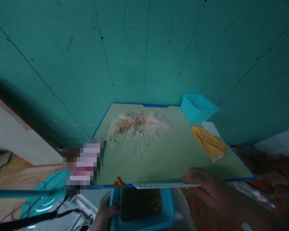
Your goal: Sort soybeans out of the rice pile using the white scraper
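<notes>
My left hand (pixel 105 212) grips the left rim of a blue plastic tub (pixel 167 218) below the table's front edge, thumb over the rim. Small dark green and brownish grains (pixel 141 205) fill much of the tub. With closed fingers, my right hand (pixel 203 182) holds the right end of a long thin white strip (pixel 163 185), which lies along the front edge above the tub. Further back on the pale green tabletop (pixel 173 157) spreads a pile of white rice-like grains (pixel 159 123) mixed with yellow-brown beans (pixel 127 125).
A turquoise bin (pixel 198 110) stands at the back right. Near it lie a white paper (pixel 211 128) and an orange cloth (pixel 208 142). An orange scrap (pixel 119 182) sits on the front edge. A pixelated object (pixel 86 163) stands left, and a green wall (pixel 146 64) rises behind.
</notes>
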Action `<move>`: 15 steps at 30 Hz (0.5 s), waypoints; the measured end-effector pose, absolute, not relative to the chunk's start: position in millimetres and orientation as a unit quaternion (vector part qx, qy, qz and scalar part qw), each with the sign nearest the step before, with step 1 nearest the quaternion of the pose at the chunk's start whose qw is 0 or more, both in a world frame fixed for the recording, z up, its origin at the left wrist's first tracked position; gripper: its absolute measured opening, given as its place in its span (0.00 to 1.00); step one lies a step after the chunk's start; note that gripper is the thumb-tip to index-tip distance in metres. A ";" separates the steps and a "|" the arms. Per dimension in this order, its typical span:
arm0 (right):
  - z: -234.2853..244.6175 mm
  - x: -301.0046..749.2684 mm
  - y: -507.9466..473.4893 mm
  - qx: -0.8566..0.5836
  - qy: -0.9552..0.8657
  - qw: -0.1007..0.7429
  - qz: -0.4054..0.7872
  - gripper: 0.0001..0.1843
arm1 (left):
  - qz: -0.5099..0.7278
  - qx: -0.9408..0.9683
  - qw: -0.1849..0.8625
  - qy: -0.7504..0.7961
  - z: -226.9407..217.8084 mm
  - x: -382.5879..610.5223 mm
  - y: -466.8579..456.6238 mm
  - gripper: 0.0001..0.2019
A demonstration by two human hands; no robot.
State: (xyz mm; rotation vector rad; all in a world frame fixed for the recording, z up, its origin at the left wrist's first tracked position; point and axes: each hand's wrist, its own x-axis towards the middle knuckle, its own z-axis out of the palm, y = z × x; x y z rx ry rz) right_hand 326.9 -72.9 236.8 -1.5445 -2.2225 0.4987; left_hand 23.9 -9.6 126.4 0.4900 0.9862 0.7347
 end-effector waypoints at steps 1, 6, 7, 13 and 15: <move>236.8 326.8 -72.4 -0.550 -0.793 0.198 0.168 0.10 | 0.341 0.229 0.786 0.462 125.5 23.0 -10.0 0.17; 235.6 327.3 -71.4 -0.553 -0.796 0.210 0.127 0.13 | 0.350 0.214 0.775 0.481 128.1 22.2 -14.3 0.17; 235.4 327.5 -71.8 -0.555 -0.795 0.213 0.120 0.14 | 0.352 0.209 0.774 0.484 129.4 22.6 -15.2 0.17; 237.7 324.4 -76.7 -0.532 -0.806 0.239 0.098 0.16 | 0.356 0.202 0.763 0.500 116.0 16.0 -10.7 0.15; 237.9 320.5 -77.7 -0.515 -0.818 0.246 0.070 0.18 | 0.349 0.227 0.738 0.531 102.4 11.0 -3.7 0.11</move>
